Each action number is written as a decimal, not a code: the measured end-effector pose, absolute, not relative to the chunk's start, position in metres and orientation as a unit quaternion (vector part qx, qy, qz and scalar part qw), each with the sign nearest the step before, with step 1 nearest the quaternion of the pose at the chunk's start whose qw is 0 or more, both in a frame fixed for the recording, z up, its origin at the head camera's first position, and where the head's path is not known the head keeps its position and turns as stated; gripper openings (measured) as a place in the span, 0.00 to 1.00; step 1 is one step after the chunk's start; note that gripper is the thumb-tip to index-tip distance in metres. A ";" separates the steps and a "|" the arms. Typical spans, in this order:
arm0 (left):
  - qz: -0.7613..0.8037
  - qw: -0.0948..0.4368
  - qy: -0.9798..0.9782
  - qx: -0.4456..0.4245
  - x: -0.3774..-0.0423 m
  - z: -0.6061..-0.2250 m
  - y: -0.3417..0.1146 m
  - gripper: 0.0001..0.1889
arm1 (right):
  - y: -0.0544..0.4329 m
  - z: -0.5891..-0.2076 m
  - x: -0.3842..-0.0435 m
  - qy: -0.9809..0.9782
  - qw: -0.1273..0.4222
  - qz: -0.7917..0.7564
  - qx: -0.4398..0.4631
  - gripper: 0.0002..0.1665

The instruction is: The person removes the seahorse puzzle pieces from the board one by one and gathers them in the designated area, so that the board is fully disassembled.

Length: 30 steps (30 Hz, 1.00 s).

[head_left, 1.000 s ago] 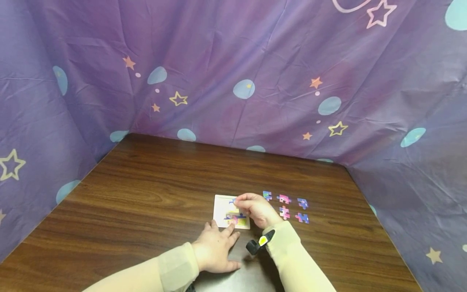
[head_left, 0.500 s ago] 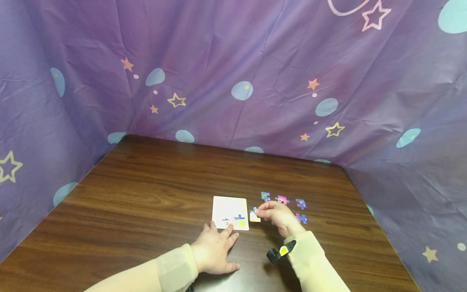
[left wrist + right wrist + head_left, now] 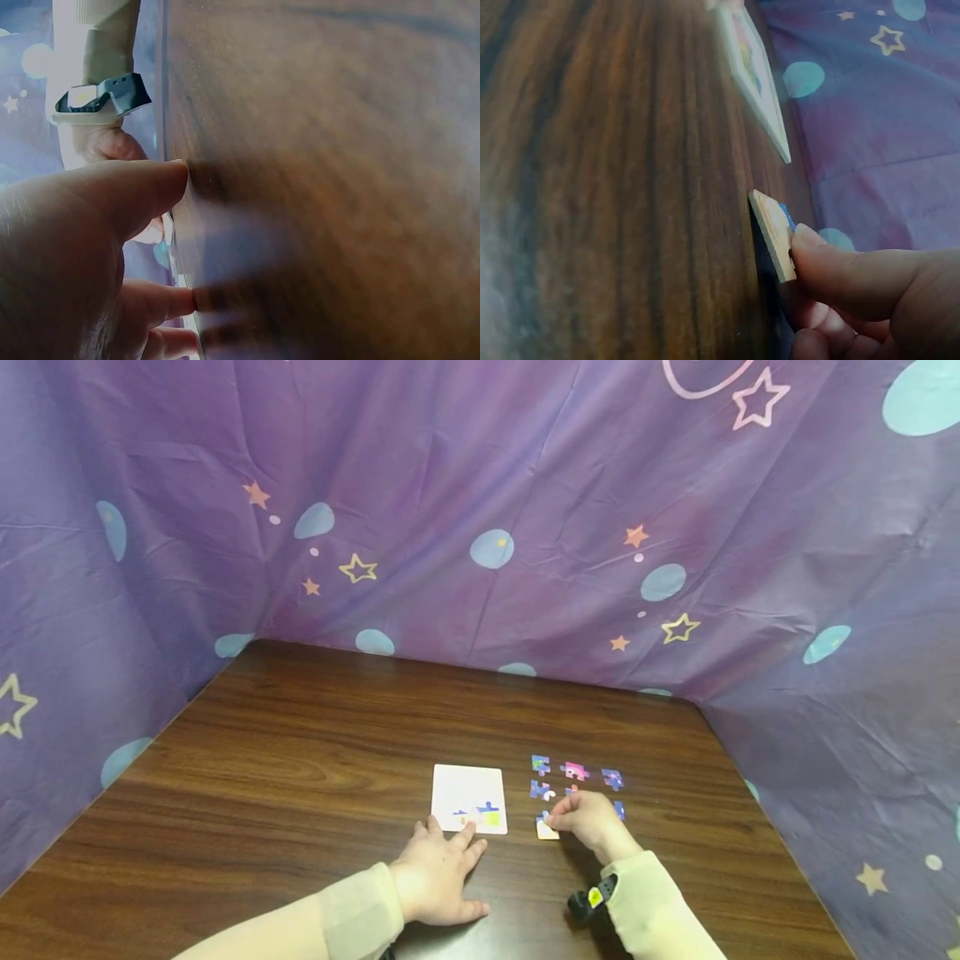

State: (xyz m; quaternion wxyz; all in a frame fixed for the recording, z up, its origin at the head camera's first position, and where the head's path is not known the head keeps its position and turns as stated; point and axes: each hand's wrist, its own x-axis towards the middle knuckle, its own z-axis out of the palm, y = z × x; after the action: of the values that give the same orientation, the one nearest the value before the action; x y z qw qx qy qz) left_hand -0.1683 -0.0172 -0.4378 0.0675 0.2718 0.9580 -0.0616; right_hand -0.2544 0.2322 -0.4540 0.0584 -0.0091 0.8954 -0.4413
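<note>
In the head view, a square white puzzle board [image 3: 452, 787] lies on the table, with blue and yellow puzzle pieces [image 3: 487, 816] along its near side. My left hand [image 3: 442, 875] lies spread, its fingertips resting at the board's near edge and partly covering the pieces there. To the right, my right hand [image 3: 596, 825] pinches a yellowish puzzle piece [image 3: 545, 829] with a blue top between thumb and fingers. In the right wrist view that piece [image 3: 772, 232] is tilted, close to the tabletop; whether it touches cannot be told.
Several loose jigsaw pieces lie beyond my right hand, among them a pink one [image 3: 575, 771], a blue-green one [image 3: 540, 765] and a purple one [image 3: 612, 778]. Another blue one [image 3: 540, 790] lies just behind the held piece. Purple star-patterned cloth [image 3: 420, 527] hangs around the brown table [image 3: 322, 727].
My right hand has moved right and nearer, carrying the pinched piece from over the board to beside the loose pieces. My left hand has stayed at the board's near edge.
</note>
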 end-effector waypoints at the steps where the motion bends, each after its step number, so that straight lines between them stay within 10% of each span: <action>1: -0.061 0.068 0.958 0.272 -0.168 -0.438 -0.017 0.44 | 0.232 -0.454 -0.254 0.901 0.051 -0.430 -0.011 0.08; 30: -0.049 0.067 0.959 0.272 -0.169 -0.438 -0.018 0.44 | 0.166 -0.441 -0.256 0.874 0.043 -0.474 -0.093 0.06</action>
State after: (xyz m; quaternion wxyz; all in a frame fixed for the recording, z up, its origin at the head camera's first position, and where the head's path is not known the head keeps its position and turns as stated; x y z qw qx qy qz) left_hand -0.1688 -0.0182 -0.4383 0.0670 0.2722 0.9587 -0.0488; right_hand -0.2560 0.1660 -0.4407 0.0428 -0.0932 0.8745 -0.4741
